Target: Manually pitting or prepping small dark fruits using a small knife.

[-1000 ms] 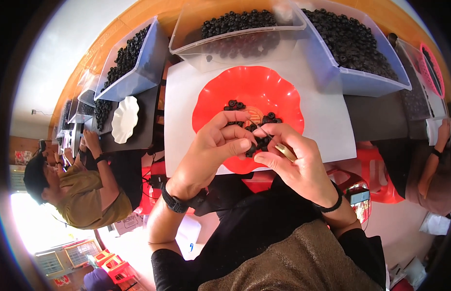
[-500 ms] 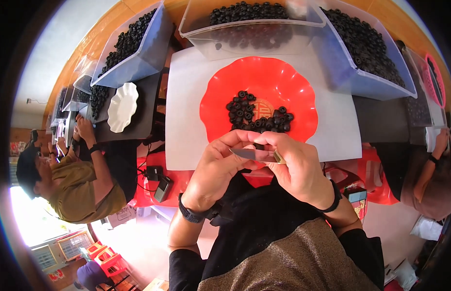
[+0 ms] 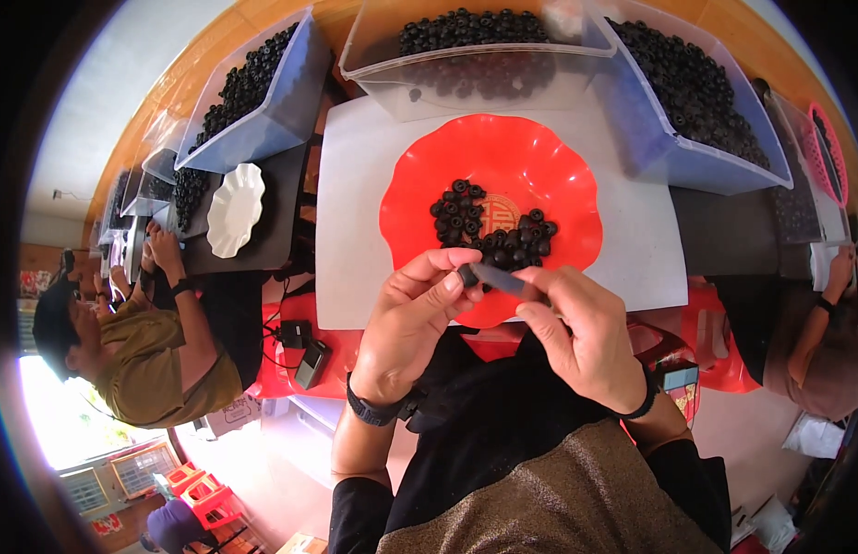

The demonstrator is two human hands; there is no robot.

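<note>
My left hand [image 3: 406, 319] pinches a small black ring-shaped piece [image 3: 467, 275] between thumb and fingertips. In my right hand [image 3: 586, 337] is a small knife, its grey blade [image 3: 501, 280] pointing left with the tip at the piece. The knife's handle is mostly hidden by my fingers. Both hands are over the near rim of a red scalloped plate [image 3: 563, 166]. On that plate lie two loose clusters of similar black pieces [image 3: 458, 210], around a gold printed emblem.
Clear bins heaped with black pieces stand at the back [image 3: 383, 65], left [image 3: 281, 111] and right [image 3: 687, 162] of the white board [image 3: 350, 198]. A white scalloped dish [image 3: 235, 210] sits leftward. One person [image 3: 161, 360] works at left, another [image 3: 816, 355] at right.
My hands have drawn apart a little. The knife has turned so its blade lies against the black piece, which shows more plainly. My right hand has moved slightly right and down.
</note>
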